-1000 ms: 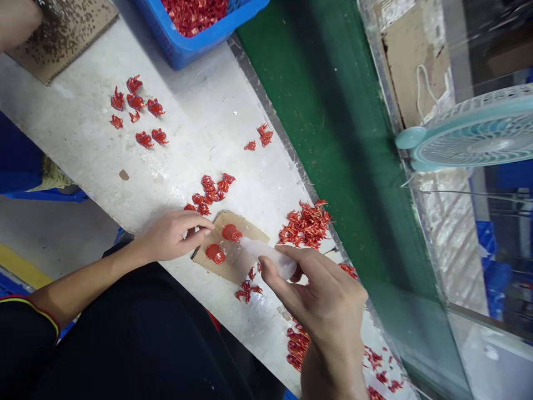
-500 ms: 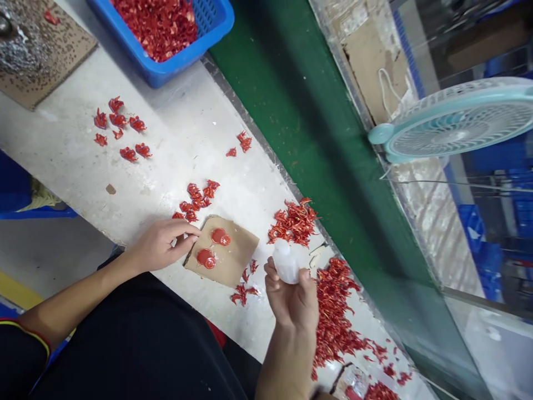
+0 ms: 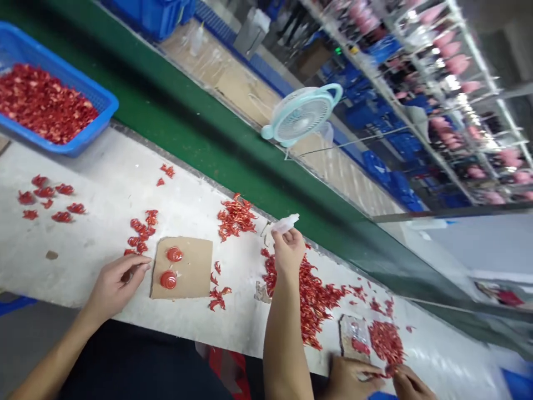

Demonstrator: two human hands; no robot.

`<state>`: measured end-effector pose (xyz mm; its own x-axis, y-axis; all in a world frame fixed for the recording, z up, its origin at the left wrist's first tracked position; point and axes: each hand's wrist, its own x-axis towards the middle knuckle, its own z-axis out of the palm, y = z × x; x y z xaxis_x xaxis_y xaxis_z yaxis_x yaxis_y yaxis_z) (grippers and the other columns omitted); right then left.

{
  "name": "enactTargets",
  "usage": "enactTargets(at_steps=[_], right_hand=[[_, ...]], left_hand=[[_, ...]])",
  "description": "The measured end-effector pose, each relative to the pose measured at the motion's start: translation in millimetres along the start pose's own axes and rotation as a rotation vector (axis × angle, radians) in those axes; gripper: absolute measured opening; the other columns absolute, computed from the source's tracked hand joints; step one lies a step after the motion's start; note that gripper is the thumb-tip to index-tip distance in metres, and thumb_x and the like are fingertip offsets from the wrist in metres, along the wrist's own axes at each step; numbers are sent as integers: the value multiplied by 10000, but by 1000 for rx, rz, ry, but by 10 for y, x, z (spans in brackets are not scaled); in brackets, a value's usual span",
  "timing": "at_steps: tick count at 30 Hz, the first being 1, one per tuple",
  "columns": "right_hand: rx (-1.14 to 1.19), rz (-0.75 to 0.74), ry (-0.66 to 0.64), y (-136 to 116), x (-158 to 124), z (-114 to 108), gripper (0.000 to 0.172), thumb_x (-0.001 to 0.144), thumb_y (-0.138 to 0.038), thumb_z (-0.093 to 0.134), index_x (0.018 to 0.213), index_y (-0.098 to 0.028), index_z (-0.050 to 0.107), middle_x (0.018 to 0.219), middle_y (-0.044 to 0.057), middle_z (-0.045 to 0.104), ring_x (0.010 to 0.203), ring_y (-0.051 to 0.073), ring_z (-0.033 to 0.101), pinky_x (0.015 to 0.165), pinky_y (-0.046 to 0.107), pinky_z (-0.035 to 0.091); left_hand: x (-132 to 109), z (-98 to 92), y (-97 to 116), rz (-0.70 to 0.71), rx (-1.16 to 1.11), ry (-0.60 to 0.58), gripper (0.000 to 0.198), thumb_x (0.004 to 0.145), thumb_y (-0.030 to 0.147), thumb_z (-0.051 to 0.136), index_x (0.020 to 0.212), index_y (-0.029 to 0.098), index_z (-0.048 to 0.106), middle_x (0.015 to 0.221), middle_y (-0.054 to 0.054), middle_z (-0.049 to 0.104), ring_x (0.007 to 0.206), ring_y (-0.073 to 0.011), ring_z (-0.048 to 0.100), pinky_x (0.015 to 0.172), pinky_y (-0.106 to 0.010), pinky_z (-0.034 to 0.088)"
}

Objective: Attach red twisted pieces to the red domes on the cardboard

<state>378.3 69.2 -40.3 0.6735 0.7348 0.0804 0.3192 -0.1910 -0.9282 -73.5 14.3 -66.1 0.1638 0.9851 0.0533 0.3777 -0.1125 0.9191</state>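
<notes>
My right hand point(image 3: 288, 251) grips a small translucent white squeeze bottle point(image 3: 285, 224), tilted on its side above the table near the loose red pieces. My left hand point(image 3: 119, 284) is closed, with thumb and forefinger pinched together at the left edge of a cardboard square point(image 3: 191, 269). Whether anything tiny sits between those fingertips I cannot make out. On the cardboard lie two round, glossy red blobs point(image 3: 168, 279). A cluster of shiny red claw-like pieces point(image 3: 141, 232) is just beyond my left hand, and a few more point(image 3: 218, 298) lie right of the cardboard.
Heaped red pieces point(image 3: 314, 300) cover the table to the right, with a smaller pile point(image 3: 236, 218) behind. A blue basket point(image 3: 110, 105) of red parts stands far left. A co-worker's hands point(image 3: 353, 378) work at lower right. A turquoise fan point(image 3: 303, 115) stands beyond the green strip point(image 3: 200, 136).
The view has swung up and to the right. My right hand has moved the bottle away from the cardboard and tipped it over sideways. My left hand stays by the cardboard's edge.
</notes>
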Motion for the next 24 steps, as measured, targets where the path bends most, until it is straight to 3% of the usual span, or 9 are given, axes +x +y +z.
enactTargets(at_steps=[4,8,12,18,24], right_hand=[[1,11,28,196,442,59,540,592,-442,807,1008,-219,545,1003,92,738,962,268,719,876,434,567],[-23,16,5,274,595,252,536,626,-439,778,1021,-235,478,980,72,741,939,247,712,846,395,563],[-94,17,-9,230,680,371,524,672,-426,767,1072,-223,495,1046,101,746,1014,260,681,874,382,542],[-187,29,-41,78,680,364,552,700,-425,759,1152,-193,543,1124,127,736,1086,289,655,915,400,524],[-200,6,-22,-100,369,82,776,694,-439,791,1348,-135,504,1364,215,617,1267,318,580,1086,472,433]], left_hand=[[35,-1,-33,15,19,23,165,922,322,660,1013,227,758,968,-33,791,768,-159,728,702,-243,567],[47,-7,-48,-4,7,29,208,918,362,658,1014,210,764,941,-51,797,790,-182,747,734,-264,587],[35,-23,-80,-90,-6,16,248,905,395,667,1024,202,766,918,-64,796,738,-196,739,661,-270,589],[51,-31,-84,-135,-50,7,276,883,433,682,1022,213,776,930,-78,798,766,-230,749,641,-297,604],[47,-58,-23,-183,-83,13,286,877,443,688,1010,206,777,886,-79,784,747,-234,731,623,-310,596]])
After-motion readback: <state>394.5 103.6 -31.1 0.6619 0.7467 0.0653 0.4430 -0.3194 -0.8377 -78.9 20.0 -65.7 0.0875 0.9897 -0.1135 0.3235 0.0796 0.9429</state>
